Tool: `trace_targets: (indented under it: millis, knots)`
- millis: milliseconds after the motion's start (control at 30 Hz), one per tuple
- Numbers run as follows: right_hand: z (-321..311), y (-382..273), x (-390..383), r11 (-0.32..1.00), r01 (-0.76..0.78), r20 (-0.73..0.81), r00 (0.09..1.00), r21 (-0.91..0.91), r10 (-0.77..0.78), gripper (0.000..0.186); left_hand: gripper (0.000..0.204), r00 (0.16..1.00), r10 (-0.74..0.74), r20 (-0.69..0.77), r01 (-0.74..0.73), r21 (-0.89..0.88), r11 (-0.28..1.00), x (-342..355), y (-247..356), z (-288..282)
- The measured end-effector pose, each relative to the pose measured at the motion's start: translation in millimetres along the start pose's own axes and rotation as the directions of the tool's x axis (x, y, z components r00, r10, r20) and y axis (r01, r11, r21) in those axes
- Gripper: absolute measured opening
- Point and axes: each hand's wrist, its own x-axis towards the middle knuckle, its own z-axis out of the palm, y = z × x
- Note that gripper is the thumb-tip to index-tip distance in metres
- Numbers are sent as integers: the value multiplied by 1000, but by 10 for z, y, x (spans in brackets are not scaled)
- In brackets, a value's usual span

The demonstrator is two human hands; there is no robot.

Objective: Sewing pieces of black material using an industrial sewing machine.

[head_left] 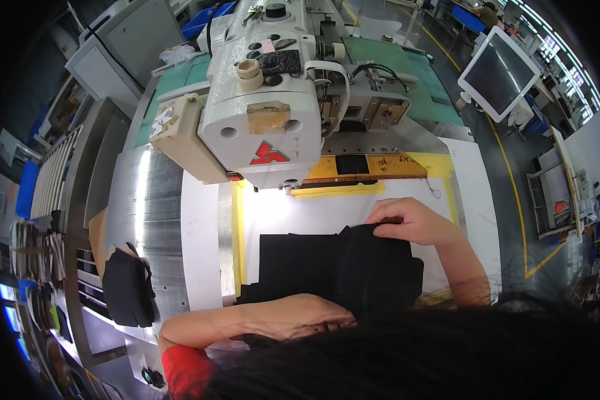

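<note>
Black flat fabric pieces (333,267) lie stacked on the white work surface (473,220) in front of a large white sewing machine (260,133). My right hand (407,220) grips their top edge at the right, thumb and fingers closed on the cloth. My left hand (313,313) lies low over the near part of the pieces; its fingers are mostly hidden behind hair. Beyond my right hand, a yellow-orange template bar (387,167) with a black patch sits under the machine, and yellow tape (240,220) borders the white surface.
A folded black bundle (127,290) lies at the left on the steel table (157,213). A screen (497,70) stands at the upper right. A cart (550,187) is beside the yellow floor line at right. Racks (37,267) stand far left. Another person (487,17) is in the background.
</note>
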Motion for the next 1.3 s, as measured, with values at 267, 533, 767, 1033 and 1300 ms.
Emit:
trace_targets:
  millis: [267,533,767,1033,1300]
  knots:
    - [256,350,769,898,-95,-344,937,-430,-66,17,18,816,160,-555,349,695,628,49,-40,-447]
    - [380,523,1055,870,-119,-473,869,-479,-142,17,44,757,334,-562,532,826,186,237,-498,-708]
    - [436,527,1095,857,-107,-521,829,-504,-203,19,51,750,324,-576,551,816,175,247,-536,-733]
    - [317,597,899,732,-151,-538,776,-665,-329,21,58,747,360,-559,516,829,216,231,-541,-783]
    - [210,613,753,663,-190,-496,812,-724,-309,19,61,729,356,-585,541,811,226,286,-525,-766]
